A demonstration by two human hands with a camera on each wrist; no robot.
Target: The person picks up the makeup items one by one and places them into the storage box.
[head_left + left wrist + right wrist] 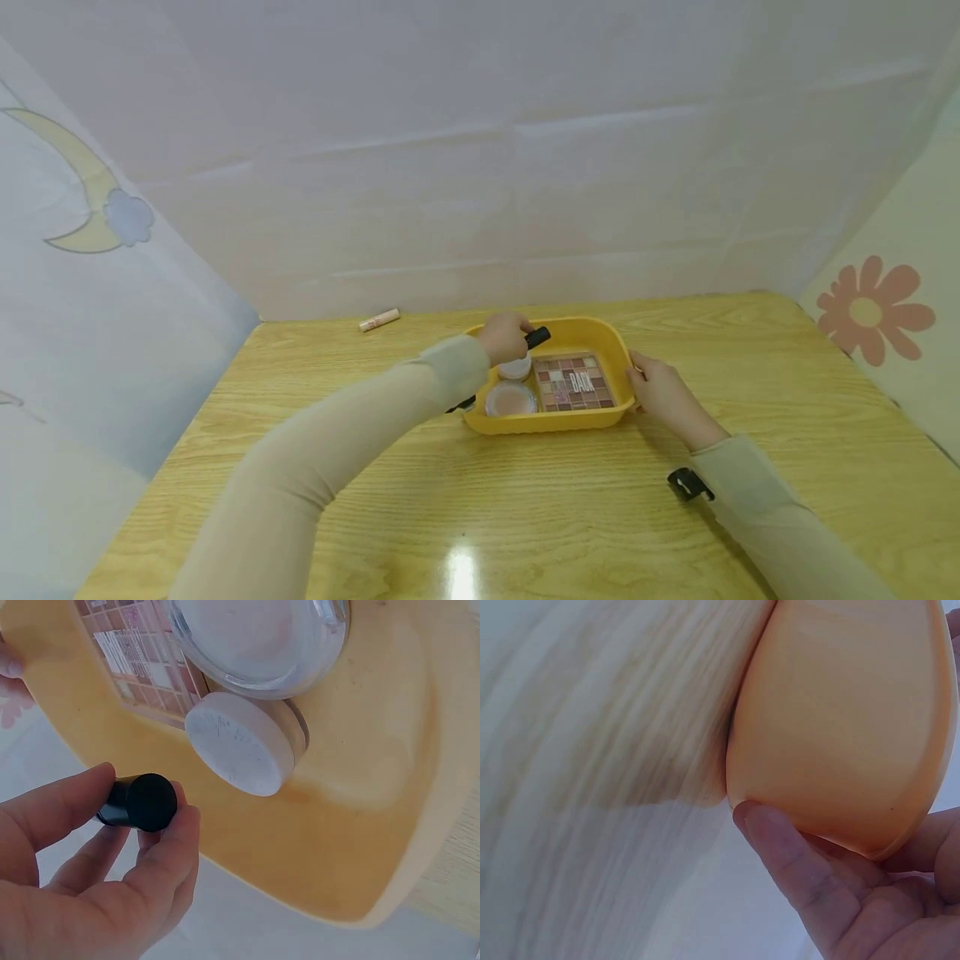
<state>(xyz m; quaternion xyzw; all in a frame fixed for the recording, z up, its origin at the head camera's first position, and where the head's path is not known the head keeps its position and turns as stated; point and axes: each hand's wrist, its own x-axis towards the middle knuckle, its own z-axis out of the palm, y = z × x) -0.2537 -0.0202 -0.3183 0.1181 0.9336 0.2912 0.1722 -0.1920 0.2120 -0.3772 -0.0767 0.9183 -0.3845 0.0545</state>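
Over the far left part of the yellow tray (543,423), my left hand (504,337) pinches a short black cosmetic tube (150,802) between thumb and fingers. The tube's flat round end faces the left wrist camera. At the tray's right end, my right hand (666,398) grips the wall, with the thumb (780,844) against it in the right wrist view. Inside the tray lie an eyeshadow palette (573,383), a round compact (512,400) with a clear rim, and a small white-lidded jar (236,742). My left hand and sleeve hide the tray's far left corner.
A pale pink tube (379,320) lies on the wooden table (420,508) near its back edge, left of the tray. Hanging sheets enclose the back and both sides. Each wrist wears a black strap mount (690,484).
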